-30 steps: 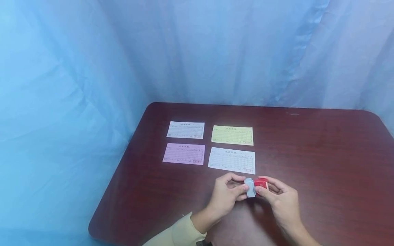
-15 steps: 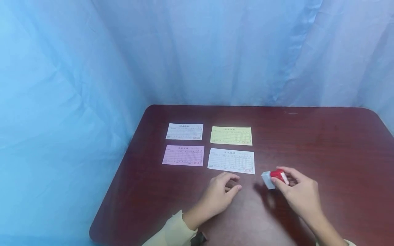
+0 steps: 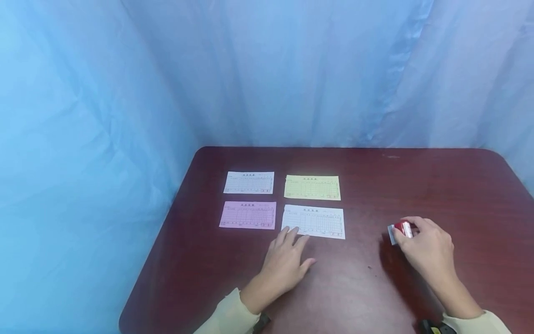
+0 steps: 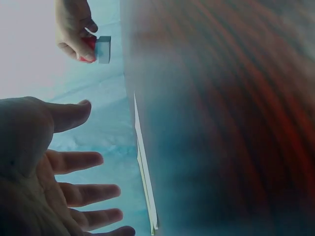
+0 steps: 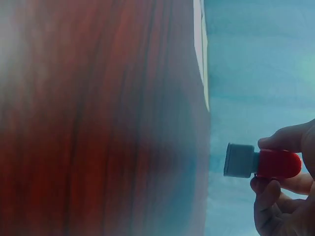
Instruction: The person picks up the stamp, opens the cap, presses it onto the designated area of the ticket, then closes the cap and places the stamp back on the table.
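My right hand (image 3: 431,248) pinches a rubber stamp (image 3: 403,228) by its red handle, between thumb and fingers. In the right wrist view the stamp's grey capped end (image 5: 239,160) points at the tabletop, with a gap between them. My left hand (image 3: 281,264) holds nothing; its fingers are spread and extended. Seen from the head, those fingertips overlap the lower edge of the nearer white slip (image 3: 313,220), while the left wrist view shows them apart from the table. Beside that slip lies a pink slip (image 3: 248,215). Behind are a yellow slip (image 3: 312,187) and another white slip (image 3: 249,183).
The slips lie flat in two rows on the left half of a dark red-brown table (image 3: 417,185) with rounded corners. Blue curtains (image 3: 292,69) hang behind it and along its left side. Small dark specks mark the tabletop between my hands.
My hands have parted: the left let go of the stamp's grey end, and its fingers straightened and moved toward the white slip. The right carried the stamp rightward, lower over the table.
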`<state>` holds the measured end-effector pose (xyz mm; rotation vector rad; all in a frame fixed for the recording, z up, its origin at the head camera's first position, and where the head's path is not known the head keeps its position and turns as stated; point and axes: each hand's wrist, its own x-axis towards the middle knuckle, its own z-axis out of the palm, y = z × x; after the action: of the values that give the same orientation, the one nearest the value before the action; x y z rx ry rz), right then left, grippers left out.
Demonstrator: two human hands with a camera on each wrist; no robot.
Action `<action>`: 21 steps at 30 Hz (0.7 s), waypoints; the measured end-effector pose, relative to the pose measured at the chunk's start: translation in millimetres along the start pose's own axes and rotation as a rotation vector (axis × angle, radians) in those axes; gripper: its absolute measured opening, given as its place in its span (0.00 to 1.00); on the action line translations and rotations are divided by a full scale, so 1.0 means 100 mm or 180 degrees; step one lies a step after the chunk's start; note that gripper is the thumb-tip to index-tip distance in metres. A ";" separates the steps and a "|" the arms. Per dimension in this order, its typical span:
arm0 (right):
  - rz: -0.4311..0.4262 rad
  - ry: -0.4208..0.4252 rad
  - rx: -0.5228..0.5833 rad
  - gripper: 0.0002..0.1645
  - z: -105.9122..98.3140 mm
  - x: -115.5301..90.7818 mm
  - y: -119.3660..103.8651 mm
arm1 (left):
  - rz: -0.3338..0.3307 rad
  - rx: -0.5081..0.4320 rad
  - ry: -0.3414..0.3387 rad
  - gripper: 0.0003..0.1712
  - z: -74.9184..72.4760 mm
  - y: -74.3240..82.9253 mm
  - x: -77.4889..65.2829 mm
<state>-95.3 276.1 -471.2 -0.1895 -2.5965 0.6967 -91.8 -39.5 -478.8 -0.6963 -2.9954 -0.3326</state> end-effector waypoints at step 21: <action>0.0260 -0.0472 -0.0232 0.18 0.04 0.01 0.14 | -0.0074 0.0226 -0.0548 0.40 0.03 -0.05 -0.03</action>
<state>-97.9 286.8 -481.6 -0.2775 -2.7715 0.6678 -90.9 -44.2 -482.8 -0.7191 -3.1609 -0.1744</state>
